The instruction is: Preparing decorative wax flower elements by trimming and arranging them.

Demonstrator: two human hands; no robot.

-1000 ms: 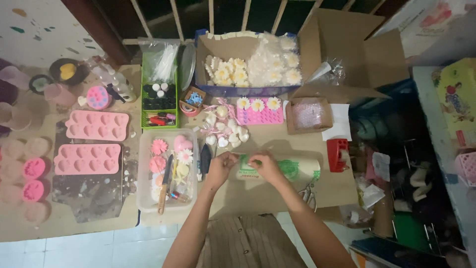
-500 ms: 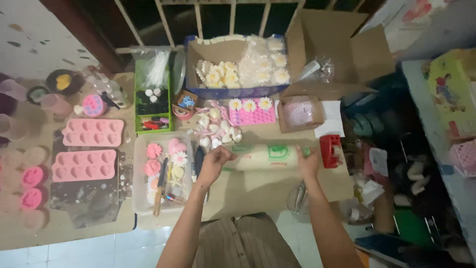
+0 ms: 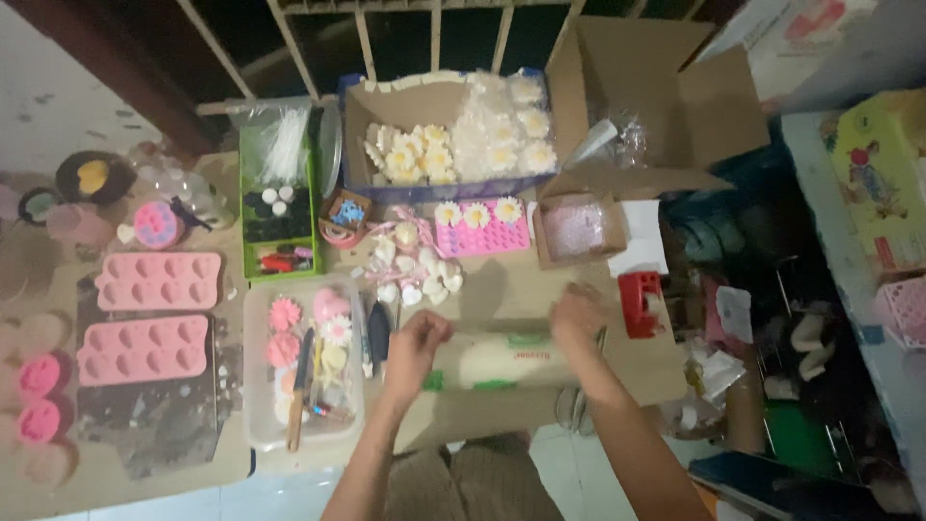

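Two hands stretching a clear bag over the surface.
The left hand (image 3: pixel 417 340) and right hand (image 3: pixel 577 316) each have their fingers pinched shut on one end of the bag (image 3: pixel 502 359), which lies flat between them, just right of the clear tray (image 3: pixel 258 436) of pink flowers.

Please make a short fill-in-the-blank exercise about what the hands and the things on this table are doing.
1. Both hands, the left hand and the right hand, hold the ends of a clear ____ with a pale block inside.
2. The two heart moulds left of the clear tray are ____ in colour.
3. The white flowers lie in a cardboard ____.
4. The small holder beside the right hand is ____.

Missing words: bag; pink; box; red
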